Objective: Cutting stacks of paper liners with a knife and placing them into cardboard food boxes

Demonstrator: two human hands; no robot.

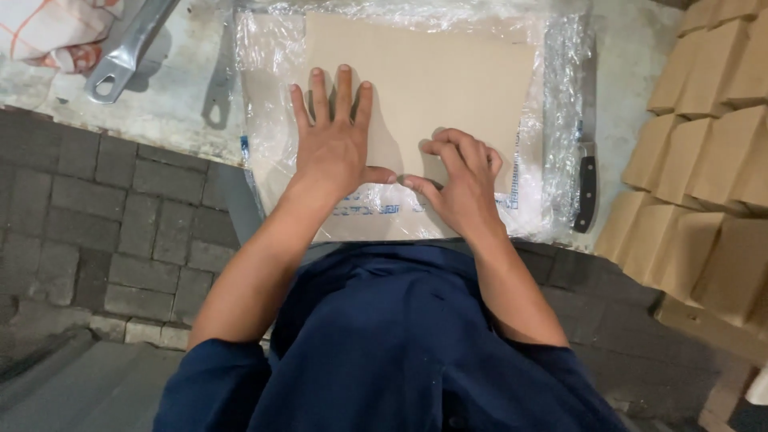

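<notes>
Nearest: person in a dark blue top, both forearms reaching forward over grey paving bricks (120,216). Right hand (460,180) curled, fingertips pinching at the near part of a stack of tan paper sheets (432,80). Left hand (336,140) flat, fingers spread, pressing the same stack; thumb tip nearly meets the right forefinger. Stack lies on opened clear plastic wrap (560,120) on a concrete ledge. Just right of the wrap: black-handled knife (586,192). Far right: rows of folded tan paper bags (704,184). Far left: metal handle (124,52).
</notes>
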